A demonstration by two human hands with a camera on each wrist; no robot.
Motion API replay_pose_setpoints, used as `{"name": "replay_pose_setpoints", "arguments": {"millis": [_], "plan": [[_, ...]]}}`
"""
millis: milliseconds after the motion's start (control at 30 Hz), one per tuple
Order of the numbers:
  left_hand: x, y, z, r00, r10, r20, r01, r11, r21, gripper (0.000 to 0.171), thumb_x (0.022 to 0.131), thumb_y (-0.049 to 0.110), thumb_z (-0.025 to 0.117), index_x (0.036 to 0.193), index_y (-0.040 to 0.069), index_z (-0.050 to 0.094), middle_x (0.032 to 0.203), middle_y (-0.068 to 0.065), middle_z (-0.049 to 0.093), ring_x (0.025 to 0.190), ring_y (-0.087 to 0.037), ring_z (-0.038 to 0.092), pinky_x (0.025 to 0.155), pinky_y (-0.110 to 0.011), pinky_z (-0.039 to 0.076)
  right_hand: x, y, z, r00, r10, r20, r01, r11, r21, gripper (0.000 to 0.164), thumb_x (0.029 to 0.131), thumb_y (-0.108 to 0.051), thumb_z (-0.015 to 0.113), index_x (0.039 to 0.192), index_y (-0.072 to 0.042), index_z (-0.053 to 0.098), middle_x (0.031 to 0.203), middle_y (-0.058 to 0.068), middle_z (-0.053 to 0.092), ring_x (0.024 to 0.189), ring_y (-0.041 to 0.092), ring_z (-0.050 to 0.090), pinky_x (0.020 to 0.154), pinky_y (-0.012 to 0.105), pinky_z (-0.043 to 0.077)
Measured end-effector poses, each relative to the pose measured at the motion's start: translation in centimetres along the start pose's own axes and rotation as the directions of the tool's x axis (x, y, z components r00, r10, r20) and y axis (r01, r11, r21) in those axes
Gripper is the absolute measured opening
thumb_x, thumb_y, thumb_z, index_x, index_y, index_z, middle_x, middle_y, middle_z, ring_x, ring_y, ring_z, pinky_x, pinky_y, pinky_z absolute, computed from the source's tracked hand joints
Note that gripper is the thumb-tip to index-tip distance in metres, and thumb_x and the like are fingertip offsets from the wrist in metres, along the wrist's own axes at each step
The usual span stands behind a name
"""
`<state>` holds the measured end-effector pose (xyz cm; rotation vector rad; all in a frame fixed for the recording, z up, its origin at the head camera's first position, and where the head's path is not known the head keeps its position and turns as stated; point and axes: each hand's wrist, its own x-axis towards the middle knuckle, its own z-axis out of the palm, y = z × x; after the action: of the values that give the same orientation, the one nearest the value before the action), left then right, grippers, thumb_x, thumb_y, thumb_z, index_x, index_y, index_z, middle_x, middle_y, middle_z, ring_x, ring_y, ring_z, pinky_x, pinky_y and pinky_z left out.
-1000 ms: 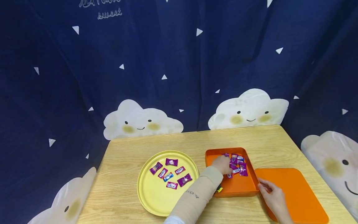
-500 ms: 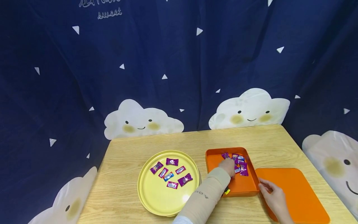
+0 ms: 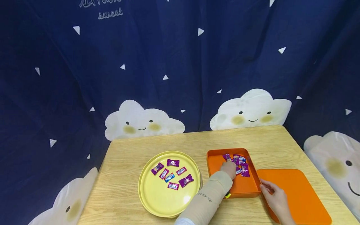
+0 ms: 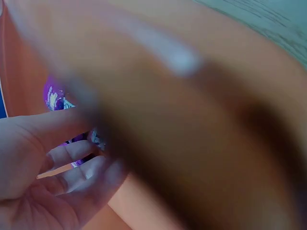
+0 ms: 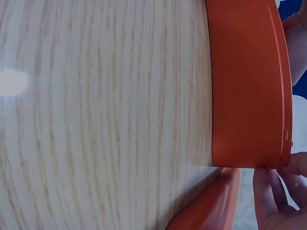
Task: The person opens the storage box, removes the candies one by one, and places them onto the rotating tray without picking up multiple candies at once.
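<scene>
My left hand (image 3: 229, 168) reaches into a shallow orange box (image 3: 244, 187), over several purple, blue and white wrapped candies (image 3: 245, 170). In the left wrist view, the thumb (image 4: 57, 125) and bent fingers (image 4: 88, 172) are spread around candies (image 4: 55, 98). The blurred box wall hides the fingertips, so a hold on a candy cannot be made out. My right hand (image 3: 275, 197) touches the box's right wall near its front corner. In the right wrist view, the right fingertips (image 5: 261, 179) rest against the outer wall and rim.
A round yellow tray (image 3: 157, 203) with several wrapped candies (image 3: 169, 177) stands left of the box on the wooden table (image 3: 118, 175). An orange lid (image 3: 301, 197) lies to the right, partly under my right hand. A blue curtain (image 3: 157, 62) hangs behind.
My left hand moves right inside the box over the first half second, then stays almost in place. My right hand keeps its place at the box wall. The tray's candies keep their places.
</scene>
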<state>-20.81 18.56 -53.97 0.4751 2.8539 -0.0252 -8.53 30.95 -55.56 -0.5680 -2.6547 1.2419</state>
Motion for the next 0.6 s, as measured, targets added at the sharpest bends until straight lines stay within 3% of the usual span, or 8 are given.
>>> {"name": "replay_pose_setpoints", "arguments": {"millis": [167,600], "plan": [[-0.15,0.01,-0.04,1.0,0.005,-0.01,-0.005,1.0,0.006,0.017,0.083,0.024,0.066,0.1,0.025,0.069,0.103,0.008,0.059,0.08,-0.009,0.056,0.066,-0.023,0.049,-0.01,-0.01,0.0,1.0,-0.008,-0.008,0.008,1.0,0.005,0.033,0.088,-0.016,0.059,0.116,0.003,0.06,0.103,0.021,0.064,0.07,-0.017,0.046,0.06,0.01,0.043],[0.02,-0.09,0.14,1.0,0.013,0.027,-0.013,1.0,-0.006,0.011,0.083,0.024,0.067,0.094,0.025,0.069,0.091,0.01,0.063,0.078,-0.007,0.056,0.07,-0.021,0.049,-0.01,0.05,0.01,1.0,-0.019,-0.012,0.019,1.0,-0.006,0.032,0.088,-0.015,0.059,0.115,0.003,0.06,0.102,0.02,0.065,0.07,-0.017,0.046,0.06,0.013,0.044]]}}
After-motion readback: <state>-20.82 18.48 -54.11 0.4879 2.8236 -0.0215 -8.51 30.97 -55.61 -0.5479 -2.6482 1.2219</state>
